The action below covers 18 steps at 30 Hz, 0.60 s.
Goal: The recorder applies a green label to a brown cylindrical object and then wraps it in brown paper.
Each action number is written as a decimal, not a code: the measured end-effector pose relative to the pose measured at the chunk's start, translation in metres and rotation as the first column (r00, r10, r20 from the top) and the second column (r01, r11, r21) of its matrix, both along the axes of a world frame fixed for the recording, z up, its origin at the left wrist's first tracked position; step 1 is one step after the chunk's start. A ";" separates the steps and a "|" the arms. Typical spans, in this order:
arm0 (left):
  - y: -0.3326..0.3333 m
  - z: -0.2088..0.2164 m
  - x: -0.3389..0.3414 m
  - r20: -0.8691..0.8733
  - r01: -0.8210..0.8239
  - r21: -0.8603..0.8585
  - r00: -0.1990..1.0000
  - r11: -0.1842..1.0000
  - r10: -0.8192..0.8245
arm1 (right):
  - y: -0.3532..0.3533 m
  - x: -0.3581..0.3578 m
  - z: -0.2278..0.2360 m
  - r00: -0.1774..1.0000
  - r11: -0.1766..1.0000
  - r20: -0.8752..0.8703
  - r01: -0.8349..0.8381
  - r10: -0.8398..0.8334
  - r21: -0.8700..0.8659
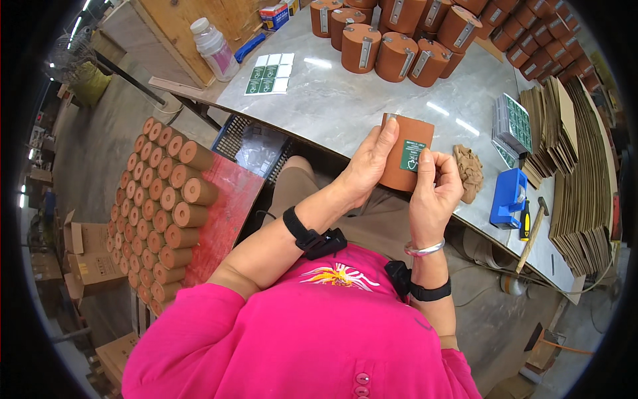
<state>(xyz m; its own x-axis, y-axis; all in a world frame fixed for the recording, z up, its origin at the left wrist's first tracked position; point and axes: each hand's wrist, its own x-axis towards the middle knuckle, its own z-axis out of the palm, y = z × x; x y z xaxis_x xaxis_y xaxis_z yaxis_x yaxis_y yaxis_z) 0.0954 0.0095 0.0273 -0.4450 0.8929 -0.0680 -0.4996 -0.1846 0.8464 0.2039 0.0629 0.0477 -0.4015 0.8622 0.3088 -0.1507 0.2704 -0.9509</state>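
A reddish-brown cylinder [420,130] is in my left hand [367,163], whose thumb lies over its upper end while the fingers wrap behind it. On the cylinder's side facing me sits a green label sticker [411,150] with white print. My right hand [435,189] has its fingers curled, thumb and forefinger pinched at the label's lower right corner. Both hands are above the near edge of the grey marble-patterned table [359,100]. Left of the far middle lies a sheet of green labels [269,74] with several blank spots. A crumpled brown cloth [468,174] rests right of my right hand.
Finished-looking cylinders with metal strips [361,48] are stacked at the back. Right: a label stack [512,126], cardboard sheets [581,179], a blue tape dispenser [508,198], a hammer [533,233]. Left: plain cylinders [169,199] piled on a red board [226,199]; a white bottle [214,50] stands behind.
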 end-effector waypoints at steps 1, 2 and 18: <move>-0.001 0.001 0.000 -0.003 -0.003 -0.006 1.000 1.000 0.003 | -0.001 -0.001 0.000 1.000 1.000 0.014 0.015 -0.015 0.026; -0.002 0.002 0.001 -0.007 -0.007 -0.012 1.000 1.000 0.007 | -0.002 -0.002 0.000 0.999 0.998 0.026 0.030 -0.031 0.052; -0.002 0.011 0.016 0.122 0.094 0.019 0.988 0.995 -0.096 | 0.034 0.018 -0.007 0.983 0.958 0.179 -0.017 -0.036 0.286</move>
<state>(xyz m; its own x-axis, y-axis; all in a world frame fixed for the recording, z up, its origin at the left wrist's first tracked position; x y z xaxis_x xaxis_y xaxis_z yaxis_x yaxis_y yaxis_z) 0.1119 0.0078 0.0386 -0.3474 0.9318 -0.1046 -0.6149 -0.1422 0.7756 0.2224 0.0973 0.0406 -0.4660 0.7524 0.4655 0.0199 0.5349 -0.8447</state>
